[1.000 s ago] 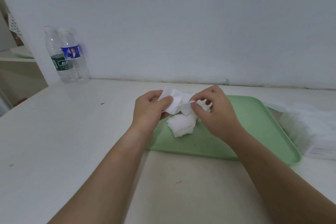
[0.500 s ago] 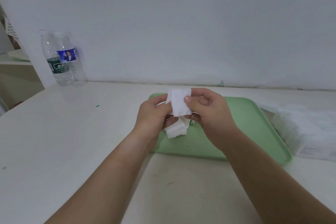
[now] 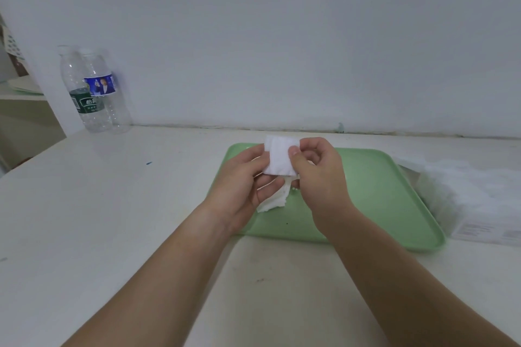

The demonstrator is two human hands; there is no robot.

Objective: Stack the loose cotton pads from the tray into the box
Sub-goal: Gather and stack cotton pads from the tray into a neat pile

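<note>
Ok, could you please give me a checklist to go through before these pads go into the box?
1. Held pads pinched by left hand and right hand: ok.
2. Held pads' edges squared up: cannot tell.
3. Tray cleared: not ok, loose pads lie on it under the hands.
4. Box in view, right of the tray: ok.
5. Box opening facing the hands: cannot tell, blurred.

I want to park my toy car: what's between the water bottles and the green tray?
Just bare white table with one tiny blue mark, as the head view shows between the bottles and the tray.
</note>
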